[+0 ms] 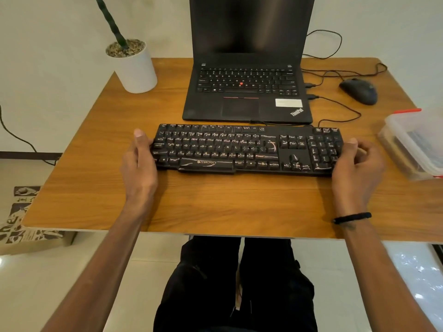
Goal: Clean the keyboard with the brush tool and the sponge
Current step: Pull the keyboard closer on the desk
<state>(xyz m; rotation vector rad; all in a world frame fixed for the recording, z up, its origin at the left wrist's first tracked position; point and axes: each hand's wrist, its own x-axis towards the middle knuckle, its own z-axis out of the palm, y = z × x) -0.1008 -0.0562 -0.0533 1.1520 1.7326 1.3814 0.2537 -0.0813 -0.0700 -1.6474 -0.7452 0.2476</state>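
Head view, surface: a rectangular wood-grain tabletop (96,164) with rounded far corners; its near edge runs across the frame above the person's dark-trousered legs.
Head view, room: pale wall behind the table, light glossy floor tiles below, a patterned brown-and-cream mat (21,221) on the floor at the left.
Task item: a black full-size wired keyboard with white streaks across its keys (247,149) lies flat at the middle of the table, just in front of an open black laptop with a dark screen (247,92).
Left hand (140,164): at the keyboard's left end, thumb up along the edge, fingers against its side; it holds that end.
Right hand (354,164): at the keyboard's right end, fingers loosely curled; whether it grips or only touches cannot be told.
Far left corner: a white cylindrical pot with pebbles and a dark green stem (134,65).
Far right: a black computer mouse (358,91) with thin black cables (335,101) looping towards the laptop.
Right edge: a clear plastic lidded container with a red clip (414,142), just beside the right hand, partly out of frame.
Open room: bare wood between the keyboard and the near edge, and to the left of the keyboard.
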